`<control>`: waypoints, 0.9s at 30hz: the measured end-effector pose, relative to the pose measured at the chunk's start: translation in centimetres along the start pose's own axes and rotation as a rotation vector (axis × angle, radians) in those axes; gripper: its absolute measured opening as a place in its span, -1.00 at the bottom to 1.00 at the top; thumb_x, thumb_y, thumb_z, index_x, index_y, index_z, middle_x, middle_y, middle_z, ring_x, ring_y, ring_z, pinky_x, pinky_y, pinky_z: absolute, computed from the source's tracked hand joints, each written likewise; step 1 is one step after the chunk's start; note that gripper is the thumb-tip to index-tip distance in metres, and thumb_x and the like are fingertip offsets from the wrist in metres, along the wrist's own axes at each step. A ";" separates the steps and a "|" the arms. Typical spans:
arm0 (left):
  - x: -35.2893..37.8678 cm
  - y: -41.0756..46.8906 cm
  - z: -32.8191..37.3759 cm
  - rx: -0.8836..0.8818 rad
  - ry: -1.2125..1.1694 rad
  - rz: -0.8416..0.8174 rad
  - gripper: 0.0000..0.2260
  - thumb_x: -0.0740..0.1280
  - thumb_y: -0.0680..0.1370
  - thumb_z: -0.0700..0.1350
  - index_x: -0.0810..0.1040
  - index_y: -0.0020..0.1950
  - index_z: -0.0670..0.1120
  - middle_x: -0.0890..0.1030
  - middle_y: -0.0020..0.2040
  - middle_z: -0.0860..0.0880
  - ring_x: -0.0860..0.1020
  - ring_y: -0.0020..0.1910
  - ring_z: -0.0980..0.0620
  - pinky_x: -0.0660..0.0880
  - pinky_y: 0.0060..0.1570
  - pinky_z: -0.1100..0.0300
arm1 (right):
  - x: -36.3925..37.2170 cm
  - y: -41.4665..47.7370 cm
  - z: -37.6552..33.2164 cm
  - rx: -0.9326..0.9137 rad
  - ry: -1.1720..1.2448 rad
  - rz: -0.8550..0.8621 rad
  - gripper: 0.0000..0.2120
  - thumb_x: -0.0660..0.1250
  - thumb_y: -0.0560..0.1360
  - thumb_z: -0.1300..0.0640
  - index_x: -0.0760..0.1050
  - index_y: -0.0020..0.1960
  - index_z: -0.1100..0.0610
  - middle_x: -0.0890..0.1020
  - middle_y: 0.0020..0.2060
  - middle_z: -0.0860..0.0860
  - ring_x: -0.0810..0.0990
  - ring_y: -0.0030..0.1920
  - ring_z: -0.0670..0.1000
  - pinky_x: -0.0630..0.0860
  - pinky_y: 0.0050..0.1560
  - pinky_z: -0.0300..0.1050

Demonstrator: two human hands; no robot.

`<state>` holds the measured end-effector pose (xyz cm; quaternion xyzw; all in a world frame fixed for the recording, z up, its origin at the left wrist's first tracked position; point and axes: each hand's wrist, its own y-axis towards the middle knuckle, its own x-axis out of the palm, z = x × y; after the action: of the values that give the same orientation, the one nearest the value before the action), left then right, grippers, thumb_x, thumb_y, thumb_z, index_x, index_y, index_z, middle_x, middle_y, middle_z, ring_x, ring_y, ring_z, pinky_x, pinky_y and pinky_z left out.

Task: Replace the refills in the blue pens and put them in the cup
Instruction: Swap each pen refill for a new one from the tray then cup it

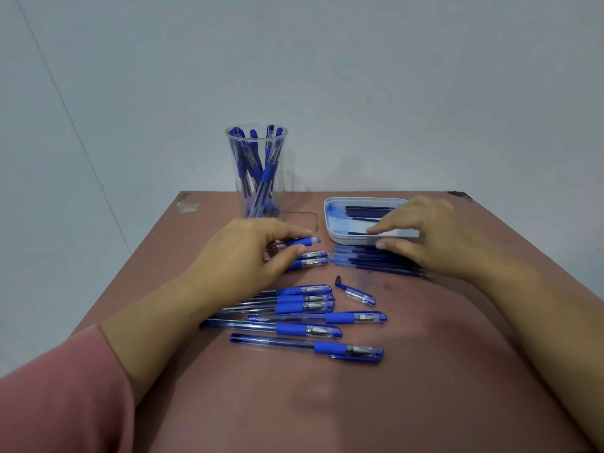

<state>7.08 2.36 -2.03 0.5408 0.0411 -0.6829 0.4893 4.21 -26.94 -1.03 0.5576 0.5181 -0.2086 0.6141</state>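
Brown table: tall clear plastic cup at far edge, blue pens inside. Shallow white tray right of it holds dark refills. Your left hand pinches a blue-grip pen barrel. Your right hand touches the tray refills; grasp unclear. Capped blue pens lie nearest you.

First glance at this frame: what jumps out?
The clear cup standing at the back centre, already packed with blue pens, and the fan of capped pens lying nearest the person. Between them the left hand pinches a pen, while the right hand reaches over the white tray of refills at the back right.
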 end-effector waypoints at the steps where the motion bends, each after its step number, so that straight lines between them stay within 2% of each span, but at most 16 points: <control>1: 0.0 0.0 0.0 -0.001 -0.001 0.000 -0.75 0.36 0.54 0.07 0.62 0.21 0.16 0.64 -0.04 0.23 0.55 -0.13 0.24 0.55 -0.10 0.20 | -0.1 0.3 0.1 0.012 -0.005 0.033 -0.78 0.45 0.44 0.00 0.62 0.08 -0.18 0.59 -0.05 -0.33 0.51 0.00 -0.07 0.44 0.10 0.02; 4: 0.0 -0.1 0.1 0.002 -0.015 0.005 -0.76 0.36 0.54 0.06 0.62 0.20 0.16 0.65 -0.05 0.24 0.56 -0.13 0.24 0.55 -0.10 0.20 | 0.0 1.1 0.9 0.131 0.015 -0.014 -0.78 0.37 0.50 -0.02 0.59 0.14 -0.16 0.60 0.03 -0.22 0.43 0.06 -0.09 0.38 0.18 -0.01; 8: 0.0 -0.1 0.1 -0.003 -0.014 -0.007 -0.76 0.36 0.54 0.07 0.62 0.20 0.17 0.65 -0.03 0.24 0.56 -0.13 0.25 0.54 -0.10 0.23 | 0.2 1.5 1.0 0.242 0.198 -0.179 -0.84 0.27 0.56 0.03 0.61 0.02 -0.16 0.62 0.03 -0.19 0.51 0.12 -0.13 0.40 0.20 -0.11; 10: 0.0 -0.1 0.2 0.000 -0.002 -0.019 -0.75 0.35 0.54 0.08 0.61 0.21 0.17 0.65 -0.02 0.23 0.55 -0.13 0.26 0.53 -0.11 0.26 | 0.2 1.4 0.8 0.282 0.252 -0.228 -0.81 0.24 0.58 0.06 0.63 -0.01 -0.08 0.63 0.01 -0.19 0.53 0.11 -0.15 0.41 0.18 -0.16; 12: 0.0 -0.1 0.2 0.004 0.000 -0.025 -0.75 0.35 0.54 0.07 0.61 0.22 0.18 0.65 -0.01 0.23 0.55 -0.12 0.26 0.53 -0.10 0.26 | 0.5 1.5 0.8 0.281 0.231 -0.263 -0.71 0.21 0.57 -0.01 0.64 0.00 0.12 0.66 0.01 -0.03 0.57 0.10 0.01 0.46 0.21 -0.01; 14: 0.0 -0.1 0.2 0.006 -0.004 -0.028 -0.75 0.36 0.54 0.06 0.61 0.21 0.17 0.66 -0.01 0.22 0.56 -0.11 0.25 0.53 -0.09 0.25 | 0.6 1.4 0.8 0.272 0.202 -0.268 -0.44 0.11 0.49 -0.22 0.55 0.00 0.28 0.61 0.02 0.18 0.54 0.08 0.20 0.44 0.18 0.19; 15: 0.1 -0.1 0.2 0.005 -0.005 -0.032 -0.75 0.36 0.54 0.06 0.61 0.22 0.17 0.66 0.00 0.22 0.56 -0.10 0.25 0.54 -0.08 0.24 | 0.7 1.5 0.9 0.282 0.203 -0.266 -0.37 0.06 0.44 -0.27 0.54 0.00 0.27 0.60 0.02 0.19 0.54 0.08 0.22 0.44 0.17 0.22; 16: 0.1 -0.1 0.2 0.006 -0.007 -0.036 -0.75 0.35 0.54 0.07 0.61 0.22 0.17 0.66 0.00 0.22 0.56 -0.10 0.25 0.54 -0.07 0.23 | 0.8 1.5 1.0 0.291 0.213 -0.269 -0.40 0.03 0.43 -0.27 0.58 -0.01 0.19 0.63 0.01 0.12 0.55 0.07 0.17 0.45 0.17 0.20; 18: 0.1 -0.1 0.2 0.009 -0.009 -0.037 -0.74 0.35 0.54 0.07 0.60 0.22 0.17 0.65 0.00 0.22 0.56 -0.10 0.25 0.54 -0.07 0.24 | 0.8 1.6 1.2 0.292 0.215 -0.278 -0.61 0.04 0.51 -0.13 0.64 -0.09 -0.09 0.66 0.01 -0.15 0.57 0.09 -0.04 0.47 0.20 0.05; 19: 0.1 -0.1 0.2 0.009 -0.007 -0.036 -0.74 0.35 0.54 0.07 0.60 0.22 0.17 0.65 0.00 0.22 0.55 -0.09 0.25 0.53 -0.08 0.25 | 0.8 1.6 1.2 0.287 0.226 -0.284 -0.64 0.05 0.56 -0.04 0.63 -0.12 -0.19 0.64 0.02 -0.23 0.55 0.10 -0.11 0.45 0.22 -0.01; 21: 0.1 -0.1 0.2 0.006 -0.006 -0.036 -0.75 0.35 0.54 0.07 0.60 0.22 0.17 0.65 -0.01 0.23 0.55 -0.09 0.26 0.53 -0.08 0.26 | 0.8 1.8 1.4 0.303 0.245 -0.296 -0.64 0.08 0.61 0.09 0.62 -0.09 -0.18 0.62 0.04 -0.26 0.53 0.13 -0.14 0.43 0.25 -0.04; 23: 0.1 -0.1 0.1 0.002 -0.003 -0.042 -0.75 0.35 0.54 0.07 0.60 0.22 0.17 0.64 -0.01 0.24 0.55 -0.10 0.27 0.54 -0.08 0.24 | 0.6 2.2 1.6 0.336 0.296 -0.297 -0.69 0.13 0.61 0.08 0.62 -0.06 -0.14 0.64 0.03 -0.20 0.55 0.11 -0.12 0.43 0.26 -0.07; 24: 0.2 -0.1 0.1 0.001 -0.006 -0.044 -0.75 0.35 0.54 0.07 0.61 0.22 0.17 0.65 -0.01 0.25 0.55 -0.10 0.26 0.54 -0.07 0.22 | 0.2 2.5 1.6 0.339 0.293 -0.310 -0.74 0.17 0.61 0.07 0.61 -0.05 -0.15 0.64 0.01 -0.17 0.56 0.06 -0.12 0.44 0.22 -0.19; 26: 0.2 -0.1 0.0 0.001 -0.009 -0.046 -0.75 0.36 0.54 0.05 0.61 0.22 0.16 0.65 -0.02 0.24 0.56 -0.11 0.25 0.55 -0.07 0.19 | -0.6 3.2 1.5 0.312 0.198 -0.360 -0.85 0.25 0.58 0.03 0.60 0.02 -0.13 0.62 -0.05 -0.16 0.53 -0.08 -0.21 0.36 -0.08 -0.56; 27: 0.1 -0.2 0.0 0.001 -0.008 -0.046 -0.75 0.36 0.54 0.05 0.61 0.22 0.16 0.65 -0.02 0.23 0.56 -0.11 0.24 0.55 -0.07 0.18 | -0.9 3.7 1.5 0.302 0.160 -0.366 -0.88 0.31 0.56 0.02 0.60 0.05 -0.10 0.61 -0.07 -0.17 0.50 -0.11 -0.25 0.32 -0.19 -0.61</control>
<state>6.94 2.33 -2.20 0.5372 0.0516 -0.6962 0.4734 7.55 -27.55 1.20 0.5547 0.6203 -0.3466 0.4329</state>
